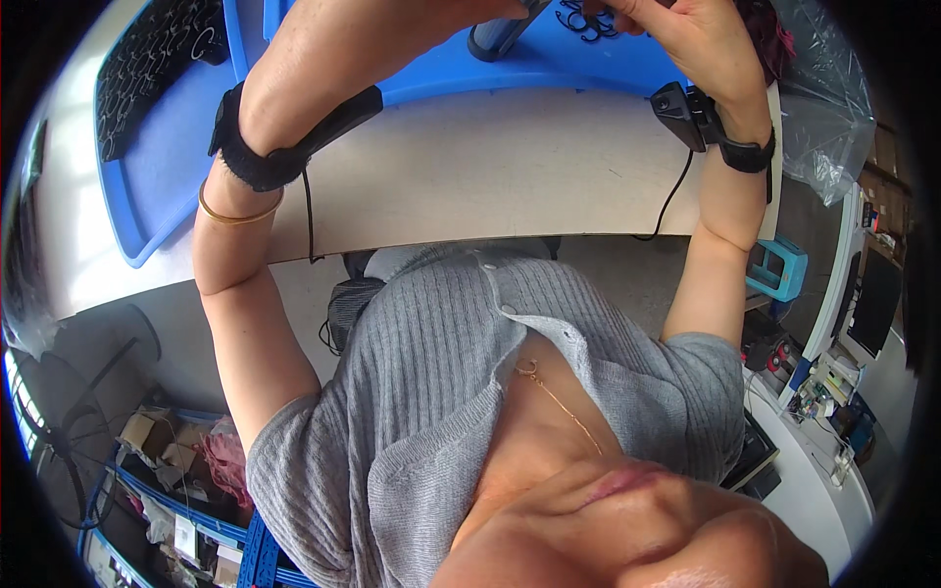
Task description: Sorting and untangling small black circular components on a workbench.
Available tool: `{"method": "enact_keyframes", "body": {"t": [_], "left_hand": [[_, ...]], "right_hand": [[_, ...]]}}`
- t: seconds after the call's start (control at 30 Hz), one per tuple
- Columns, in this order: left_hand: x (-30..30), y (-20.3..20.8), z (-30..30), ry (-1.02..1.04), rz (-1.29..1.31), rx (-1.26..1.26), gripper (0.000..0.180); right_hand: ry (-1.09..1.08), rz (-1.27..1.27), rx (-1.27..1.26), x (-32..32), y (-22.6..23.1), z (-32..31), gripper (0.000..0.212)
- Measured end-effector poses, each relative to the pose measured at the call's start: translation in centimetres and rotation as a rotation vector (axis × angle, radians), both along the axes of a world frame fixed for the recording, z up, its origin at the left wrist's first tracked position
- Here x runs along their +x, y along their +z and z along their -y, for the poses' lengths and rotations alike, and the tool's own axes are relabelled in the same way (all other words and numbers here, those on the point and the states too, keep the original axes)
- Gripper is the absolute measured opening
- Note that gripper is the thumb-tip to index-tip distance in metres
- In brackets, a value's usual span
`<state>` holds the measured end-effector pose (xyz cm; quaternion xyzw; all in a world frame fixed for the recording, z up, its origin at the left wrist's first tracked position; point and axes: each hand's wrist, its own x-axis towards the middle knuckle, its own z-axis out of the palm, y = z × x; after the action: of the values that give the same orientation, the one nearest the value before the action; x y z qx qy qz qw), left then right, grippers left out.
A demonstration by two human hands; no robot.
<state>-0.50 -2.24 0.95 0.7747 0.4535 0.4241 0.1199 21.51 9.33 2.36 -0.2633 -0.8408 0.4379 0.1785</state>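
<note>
My left hand [446, 12] reaches over a blue tray [431, 80] at the top edge, which cuts off most of its fingers. Close to its fingertips a dark grey cylinder [498, 33] stands in the tray. My right hand [686, 27] comes in from the right with its thumb and fingers bent together; what they hold, if anything, is cut off. Several thin black curved pieces [590, 24] lie in the tray beside those fingers. Both wrists wear a black strap, the left one [260, 157] and the right one [747, 155], each with a small device and a cable.
A second blue tray [137, 220] at left holds rows of black ring-like parts [157, 73]. Both trays rest on a pale table [490, 167]. Clear plastic [823, 98] hangs at its right, above a turquoise frame [779, 269]. Loaded shelves [186, 490] and a fan [64, 441] are lower left.
</note>
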Motion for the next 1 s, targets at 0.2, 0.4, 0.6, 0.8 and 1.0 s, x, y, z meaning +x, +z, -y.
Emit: {"method": "enact_keyframes", "body": {"t": [0.2, 0.4, 0.6, 0.8, 1.0], "left_hand": [[-0.5, -0.4, -0.4, 0.064, -0.048, 0.030, 0.045], [-0.7, -0.9, -1.0, -0.058, 0.172, 0.148, 0.043], [-1.0, -0.9, -0.8, 0.002, 0.191, 0.175, 0.044], [-0.7, -0.5, -1.1, -0.033, 0.179, 0.194, 0.040], [-0.9, -0.5, -0.8, -0.049, 0.184, 0.207, 0.035]], "right_hand": [[-0.102, 0.033, 0.130, 1.1, 1.2, -2.2, 0.016], [-0.073, 0.210, 0.229, 1.2, 0.4, -3.7, 0.016], [-0.005, 0.557, 0.439, -0.2, 0.3, -4.1, 0.023], [0.191, 0.725, 0.640, 0.6, -3.2, -5.9, 0.028], [0.228, 0.729, 0.589, 0.8, -5.0, -6.8, 0.028]]}}
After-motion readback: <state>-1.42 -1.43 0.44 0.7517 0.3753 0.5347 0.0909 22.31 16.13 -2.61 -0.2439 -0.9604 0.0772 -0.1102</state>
